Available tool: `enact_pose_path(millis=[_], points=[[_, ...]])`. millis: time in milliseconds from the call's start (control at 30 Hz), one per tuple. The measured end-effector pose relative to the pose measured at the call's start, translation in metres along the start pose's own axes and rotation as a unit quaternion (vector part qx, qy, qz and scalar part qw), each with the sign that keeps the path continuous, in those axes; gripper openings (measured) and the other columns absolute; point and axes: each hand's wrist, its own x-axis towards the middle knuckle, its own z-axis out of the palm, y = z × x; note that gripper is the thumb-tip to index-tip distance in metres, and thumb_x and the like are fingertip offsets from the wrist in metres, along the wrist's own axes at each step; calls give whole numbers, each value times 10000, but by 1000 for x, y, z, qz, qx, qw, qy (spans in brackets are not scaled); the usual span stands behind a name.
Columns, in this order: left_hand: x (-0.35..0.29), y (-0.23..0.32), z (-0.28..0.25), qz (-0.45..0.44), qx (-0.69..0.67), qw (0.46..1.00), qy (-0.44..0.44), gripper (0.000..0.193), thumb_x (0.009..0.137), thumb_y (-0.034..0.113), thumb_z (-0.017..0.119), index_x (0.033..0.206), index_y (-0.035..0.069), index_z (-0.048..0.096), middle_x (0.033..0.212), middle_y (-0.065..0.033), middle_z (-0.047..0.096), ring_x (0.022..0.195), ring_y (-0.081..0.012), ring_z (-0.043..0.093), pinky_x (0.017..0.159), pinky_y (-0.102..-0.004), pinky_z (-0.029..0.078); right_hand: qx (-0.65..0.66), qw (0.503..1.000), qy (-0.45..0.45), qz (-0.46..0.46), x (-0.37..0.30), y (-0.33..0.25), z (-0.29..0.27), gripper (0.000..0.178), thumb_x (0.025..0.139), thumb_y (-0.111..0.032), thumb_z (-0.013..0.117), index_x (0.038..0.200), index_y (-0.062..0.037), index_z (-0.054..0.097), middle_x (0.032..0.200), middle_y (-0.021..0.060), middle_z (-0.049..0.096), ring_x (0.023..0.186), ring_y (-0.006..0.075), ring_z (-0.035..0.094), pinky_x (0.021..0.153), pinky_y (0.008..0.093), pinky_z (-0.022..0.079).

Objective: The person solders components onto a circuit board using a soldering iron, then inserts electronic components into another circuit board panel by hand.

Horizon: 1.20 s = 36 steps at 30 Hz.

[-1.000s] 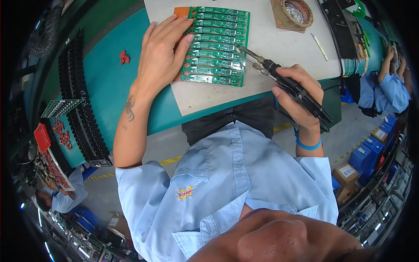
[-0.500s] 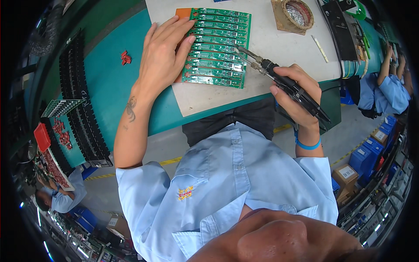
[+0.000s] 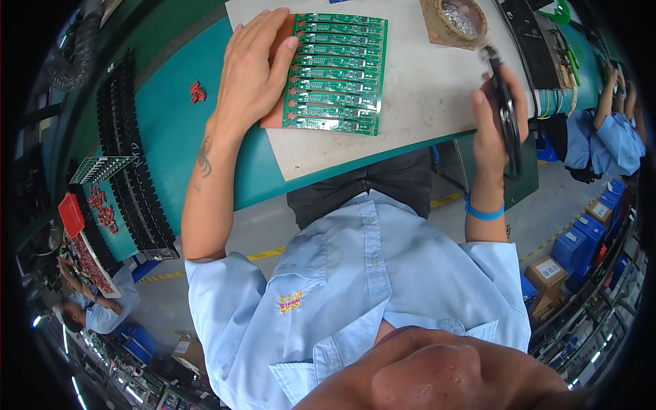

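My left hand (image 3: 251, 78) lies with its fingers stretched out along the left edge of a green circuit board panel (image 3: 338, 72). The panel is divided into several narrow strips and rests on an orange backing board (image 3: 273, 117), which shows under my palm. My right hand (image 3: 489, 126) is closed around black soldering tweezers (image 3: 506, 113), off to the right of the panel. Their tip end points up toward a round tan pot (image 3: 445, 22) with silvery crumpled material inside. Motion blurs the tips, so I cannot tell whether they touch the pot.
A pale sheet (image 3: 424, 89) covers part of the green bench (image 3: 178, 137). Small red parts (image 3: 197, 92) lie left of my arm, near long black slotted strips (image 3: 126, 150). A red tray (image 3: 71, 214) sits farther left. Cables and a green-handled tool (image 3: 573, 68) are at right; co-workers sit both sides.
My right hand has drawn the soldering tweezers off the panel, rightward and up toward the pot. The panel has shifted slightly left, with my left hand still on its edge.
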Motion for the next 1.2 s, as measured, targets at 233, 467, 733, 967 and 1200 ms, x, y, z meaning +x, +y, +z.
enact_pose_path(millis=[233, 467, 733, 967, 1200], points=[[5, -7, 7, 46, -14, 999, -14, 453, 1068, 254, 606, 1468, 41, 586, 1454, -155, 645, 1352, -331, 605, 1218, -442, 392, 57, 995, 61, 45, 4, 19, 6, 494, 870, -7, 816, 1344, -30, 677, 1130, 123, 746, 881, 153, 663, 836, 258, 550], [0, -4, 6, 24, 12, 998, -49, 484, 1071, 249, 601, 1507, 43, 548, 1465, -156, 638, 1367, -328, 593, 1252, -453, 365, 18, 999, 4, 47, -3, 10, 5, 501, 846, -7, 827, 1327, -24, 687, 1129, 122, 749, 873, 163, 668, 842, 273, 560], [-11, 10, 1, 27, 6, 998, -57, 435, 1051, 252, 632, 1442, 61, 623, 1438, -135, 662, 1406, -314, 571, 1255, -524, 338, 52, 992, -114, -9, -19, -25, -10, 468, 766, 21, 819, 1226, 12, 733, 999, 113, 752, 779, 180, 628, 738, 282, 520], [-15, 14, -2, 26, 26, 998, -53, 415, 1045, 254, 644, 1421, 80, 647, 1426, -92, 680, 1416, -295, 568, 1263, -532, 322, 60, 979, -193, -17, -20, -30, -4, 415, 734, 42, 798, 1148, 34, 762, 865, 103, 731, 708, 180, 563, 652, 273, 441], [-16, 14, -3, 20, 15, 998, -63, 386, 1040, 249, 651, 1391, 89, 673, 1407, -71, 695, 1419, -282, 567, 1261, -549, 318, 49, 980, -195, -11, -19, -30, 0, 405, 735, 35, 803, 1139, 32, 766, 862, 98, 730, 707, 178, 556, 652, 272, 443]])
